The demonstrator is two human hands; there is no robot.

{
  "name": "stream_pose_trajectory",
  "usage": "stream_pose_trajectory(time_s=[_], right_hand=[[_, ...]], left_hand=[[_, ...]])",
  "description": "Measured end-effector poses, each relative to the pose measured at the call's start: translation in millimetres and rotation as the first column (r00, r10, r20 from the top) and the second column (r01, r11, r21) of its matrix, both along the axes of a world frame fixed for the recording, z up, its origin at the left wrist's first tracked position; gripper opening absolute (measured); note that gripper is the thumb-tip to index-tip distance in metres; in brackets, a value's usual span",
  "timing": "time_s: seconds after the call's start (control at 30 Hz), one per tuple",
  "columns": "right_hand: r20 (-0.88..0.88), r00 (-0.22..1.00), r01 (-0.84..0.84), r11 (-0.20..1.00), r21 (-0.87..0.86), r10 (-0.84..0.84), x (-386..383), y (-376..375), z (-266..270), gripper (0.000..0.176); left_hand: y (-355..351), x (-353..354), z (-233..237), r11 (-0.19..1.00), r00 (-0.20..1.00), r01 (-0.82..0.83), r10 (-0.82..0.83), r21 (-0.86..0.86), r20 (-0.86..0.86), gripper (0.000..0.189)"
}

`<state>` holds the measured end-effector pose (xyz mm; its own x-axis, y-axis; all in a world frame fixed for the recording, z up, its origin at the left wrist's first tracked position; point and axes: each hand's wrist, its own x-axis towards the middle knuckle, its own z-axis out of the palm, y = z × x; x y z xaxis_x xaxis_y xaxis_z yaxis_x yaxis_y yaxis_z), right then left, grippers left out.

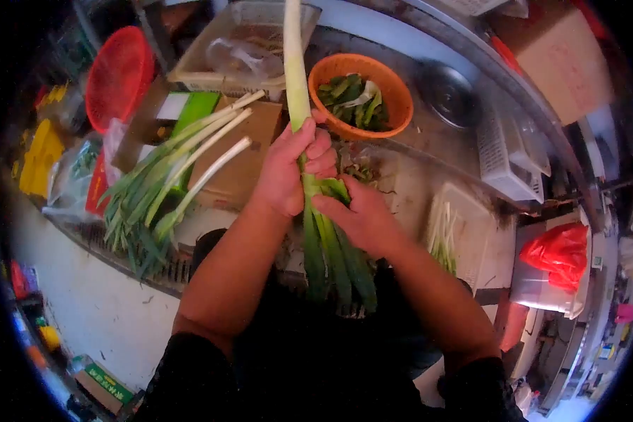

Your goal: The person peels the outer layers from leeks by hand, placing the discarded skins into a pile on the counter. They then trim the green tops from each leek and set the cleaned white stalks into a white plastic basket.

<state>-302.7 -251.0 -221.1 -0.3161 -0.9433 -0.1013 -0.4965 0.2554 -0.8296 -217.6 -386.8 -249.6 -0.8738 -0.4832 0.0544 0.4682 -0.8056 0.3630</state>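
A long leek (295, 67) is held upright in front of me, white stalk at the top and green leaves hanging down. My left hand (295, 165) is wrapped round its stalk near the middle. Just below and to the right, my right hand (362, 216) is closed on the green leaves, thumb and fingers pressed together. Several more leeks (183, 165) lie on cardboard at the left, white ends pointing up and right. An orange bowl (403, 98) with green leaf pieces stands behind my hands.
A white basket (482, 257) with thin green stalks lies at the right. A red basin (119, 77) and a beige crate (190, 63) stand at the back left. A round metal lid (446, 93) and white plastic baskets (506, 162) are at the right rear.
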Motion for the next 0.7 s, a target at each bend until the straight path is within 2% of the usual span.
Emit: stream_pose_trajectory(time_s=[0.07, 0.2, 0.3, 0.4, 0.43, 0.5, 0.53, 0.57, 0.6, 0.63, 0.7], right_hand=[[-0.033, 0.999, -0.034, 0.999, 0.03, 0.035, 0, -3, 9, 0.041], [-0.078, 0.994, -0.075, 0.994, 0.076, 0.081, -2, -6, 16, 0.04], [-0.172, 0.981, -0.073, 0.992, 0.108, 0.091, 3, -8, 20, 0.039], [-0.096, 0.976, -0.176, 0.969, 0.172, 0.195, -4, -16, 23, 0.038], [-0.097, 0.976, -0.177, 0.969, 0.172, 0.195, -7, -18, 24, 0.038], [-0.137, 0.927, -0.324, 0.93, 0.174, 0.349, -13, -20, 25, 0.038], [-0.138, 0.927, -0.324, 0.93, 0.175, 0.349, -15, -20, 29, 0.038], [-0.204, 0.879, -0.374, 0.889, 0.265, 0.43, -17, -20, 34, 0.037], [-0.259, 0.82, -0.41, 0.84, 0.355, 0.51, -18, -20, 37, 0.037], [-0.26, 0.82, -0.411, 0.84, 0.355, 0.511, -19, -16, 36, 0.037], [-0.299, 0.683, -0.499, 0.724, 0.476, 0.667, -21, -2, 29, 0.035]], left_hand=[[-1, 4, 2, 0.996, 0.999, 0.033, -0.036, -0.085, -0.023, 0.021], [4, 8, 14, 0.998, 1.0, -0.025, 0.025, -0.062, 0.002, 0.02], [-6, 11, 7, 0.995, 0.995, 0.018, -0.027, -0.098, -0.092, 0.019], [-11, 14, 9, 0.993, 0.996, 0.029, -0.039, -0.11, -0.083, 0.019], [-12, 16, 11, 0.989, 0.999, 0.034, -0.038, -0.141, -0.03, 0.019], [-13, 18, 14, 0.984, 0.999, 0.039, -0.036, -0.171, 0.021, 0.018], [-12, 20, 15, 0.967, 0.997, 0.075, -0.067, -0.243, 0.042, 0.018], [-12, 21, 16, 0.943, 0.993, 0.11, -0.095, -0.313, 0.065, 0.017], [-12, 23, 18, 0.943, 0.993, 0.11, -0.094, -0.313, 0.065, 0.017], [-11, 25, 21, 0.937, 0.991, 0.102, -0.067, -0.334, 0.117, 0.017], [-17, 26, 23, 0.929, 0.985, 0.096, -0.038, -0.357, 0.167, 0.018]])
